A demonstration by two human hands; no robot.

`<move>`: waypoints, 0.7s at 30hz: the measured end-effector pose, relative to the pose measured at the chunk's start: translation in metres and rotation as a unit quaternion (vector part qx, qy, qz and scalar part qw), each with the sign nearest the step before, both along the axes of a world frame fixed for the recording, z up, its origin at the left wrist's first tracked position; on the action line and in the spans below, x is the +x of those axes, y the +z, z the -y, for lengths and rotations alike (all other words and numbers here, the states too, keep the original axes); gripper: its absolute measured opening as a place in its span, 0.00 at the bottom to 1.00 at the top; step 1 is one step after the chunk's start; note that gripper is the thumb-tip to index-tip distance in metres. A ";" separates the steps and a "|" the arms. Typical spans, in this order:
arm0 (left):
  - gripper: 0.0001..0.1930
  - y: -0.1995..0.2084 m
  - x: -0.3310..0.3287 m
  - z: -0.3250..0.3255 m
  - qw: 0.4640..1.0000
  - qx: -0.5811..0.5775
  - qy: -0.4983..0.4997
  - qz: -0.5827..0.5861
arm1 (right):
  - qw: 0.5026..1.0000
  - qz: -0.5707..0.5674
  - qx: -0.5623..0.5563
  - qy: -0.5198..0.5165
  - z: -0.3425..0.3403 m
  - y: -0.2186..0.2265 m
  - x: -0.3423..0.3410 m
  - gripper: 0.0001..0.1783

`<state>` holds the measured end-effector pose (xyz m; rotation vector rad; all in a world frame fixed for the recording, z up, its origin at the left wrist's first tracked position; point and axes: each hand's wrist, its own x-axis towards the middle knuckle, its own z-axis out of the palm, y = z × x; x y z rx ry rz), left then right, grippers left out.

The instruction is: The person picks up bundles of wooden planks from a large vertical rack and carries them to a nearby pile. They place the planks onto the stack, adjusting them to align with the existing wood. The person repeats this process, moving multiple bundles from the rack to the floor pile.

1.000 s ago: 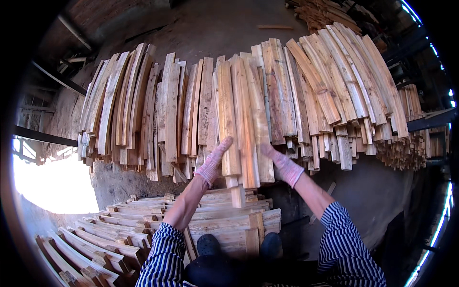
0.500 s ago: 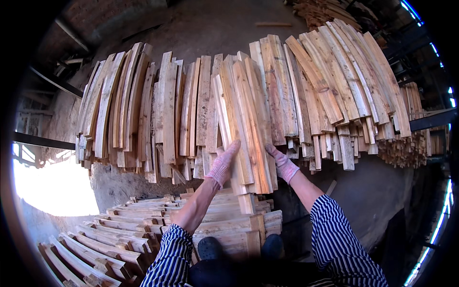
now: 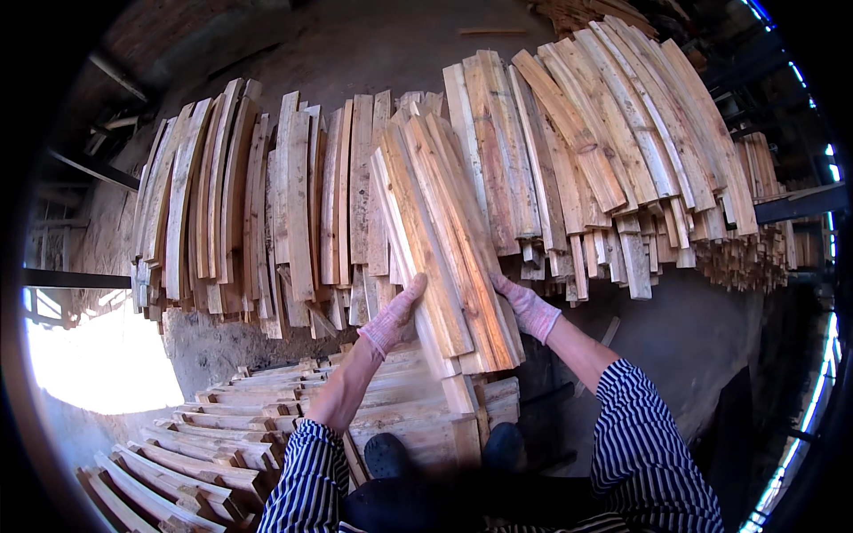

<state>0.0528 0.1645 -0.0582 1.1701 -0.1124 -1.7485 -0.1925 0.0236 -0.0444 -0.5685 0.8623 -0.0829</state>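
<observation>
Now one bundle of boards [image 3: 451, 253] leans further left, clasped between part-open left fingers [image 3: 411, 290] and right fingers [image 3: 506, 288].

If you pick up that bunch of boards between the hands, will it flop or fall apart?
The bunch of boards probably won't flop: it looks like solid wood. It may slide apart, since I see no strap around it, just the left hand and right hand at its sides. It's likely fairly heavy, being several long boards together.
</observation>
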 end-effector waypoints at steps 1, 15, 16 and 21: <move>0.56 -0.043 0.014 -0.006 0.999 -0.008 -0.045 -0.004 | 0.997 -0.009 -0.070 0.014 0.000 -0.001 0.009 0.40; 0.47 0.027 -0.008 0.025 0.995 0.053 0.059 -0.056 | 0.989 0.061 -0.092 0.094 0.047 0.039 0.016 0.49; 0.50 0.024 0.002 0.024 0.993 0.081 0.072 -0.056 | 0.993 0.041 -0.086 0.076 0.042 0.035 0.024 0.47; 0.44 0.067 0.004 0.023 0.995 0.019 0.081 -0.053 | 0.996 -0.007 -0.077 0.038 0.028 0.063 0.052 0.37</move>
